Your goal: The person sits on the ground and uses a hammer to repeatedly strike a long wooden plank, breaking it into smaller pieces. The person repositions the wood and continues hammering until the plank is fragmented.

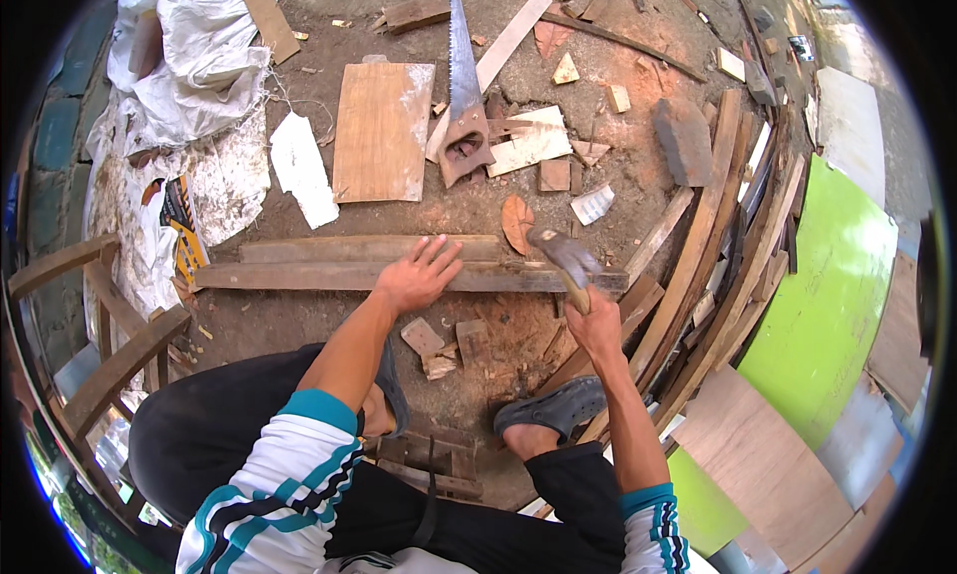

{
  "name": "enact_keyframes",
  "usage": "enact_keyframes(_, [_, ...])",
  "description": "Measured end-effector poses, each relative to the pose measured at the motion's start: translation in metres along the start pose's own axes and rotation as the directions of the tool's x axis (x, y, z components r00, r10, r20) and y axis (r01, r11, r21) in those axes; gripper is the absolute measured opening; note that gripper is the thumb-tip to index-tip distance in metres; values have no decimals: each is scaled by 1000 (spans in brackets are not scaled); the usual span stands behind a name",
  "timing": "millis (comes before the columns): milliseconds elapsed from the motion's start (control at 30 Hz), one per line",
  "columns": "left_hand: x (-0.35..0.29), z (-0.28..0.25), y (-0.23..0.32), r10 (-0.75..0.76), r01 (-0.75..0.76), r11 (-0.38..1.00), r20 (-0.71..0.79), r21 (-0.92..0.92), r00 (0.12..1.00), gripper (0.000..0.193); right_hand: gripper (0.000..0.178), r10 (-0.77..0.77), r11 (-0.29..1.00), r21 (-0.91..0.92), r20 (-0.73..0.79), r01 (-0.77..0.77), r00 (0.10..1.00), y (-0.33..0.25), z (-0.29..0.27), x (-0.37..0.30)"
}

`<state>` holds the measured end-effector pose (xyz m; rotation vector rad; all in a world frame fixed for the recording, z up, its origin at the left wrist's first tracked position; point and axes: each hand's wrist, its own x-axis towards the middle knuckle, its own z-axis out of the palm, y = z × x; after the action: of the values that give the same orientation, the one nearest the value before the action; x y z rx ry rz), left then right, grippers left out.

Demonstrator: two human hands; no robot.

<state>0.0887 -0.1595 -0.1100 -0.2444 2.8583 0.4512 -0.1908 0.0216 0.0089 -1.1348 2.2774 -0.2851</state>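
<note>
My left hand (421, 277) lies with its fingers spread on a long wooden beam (329, 276) that runs left to right before me. A second wooden piece (309, 249) lies along the beam's far side, also under my fingertips. In my right hand (595, 321) is a claw hammer (568, 261), gripped by its wooden handle. The hammer's metal head is over the beam's right end; whether it touches the wood I cannot tell. Beyond the beam lie a brown dry leaf (517, 224) and a hand saw (464, 96) with a wooden handle, its blade pointing away.
A flat board (381, 133) lies beyond the beam, beside a white scrap (302, 171). Long planks (695, 235) are stacked at right, with a green panel (822, 285) past them. A brick-like block (683, 142) lies near the stack. A wooden frame (125, 355) stands at left.
</note>
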Motion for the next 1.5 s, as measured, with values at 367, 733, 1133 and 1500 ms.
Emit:
enact_keyframes(367, [7,-5,2,7,-6,1000,-46,13,999,62,41,8,984,-176,-159,-36,987,40,11,3])
enact_keyframes(733, [-65,-28,43,257,-257,964,-12,-68,966,45,70,256,965,3,223,-263,941,43,-9,-86])
enact_keyframes(1133, [-90,-111,78,565,-559,783,64,274,823,40,87,51,990,82,539,-113,841,47,-6,-215])
enact_keyframes(1500, [-59,-116,3,73,44,869,-215,493,974,32,71,216,844,455,194,-283,957,-85,91,-179])
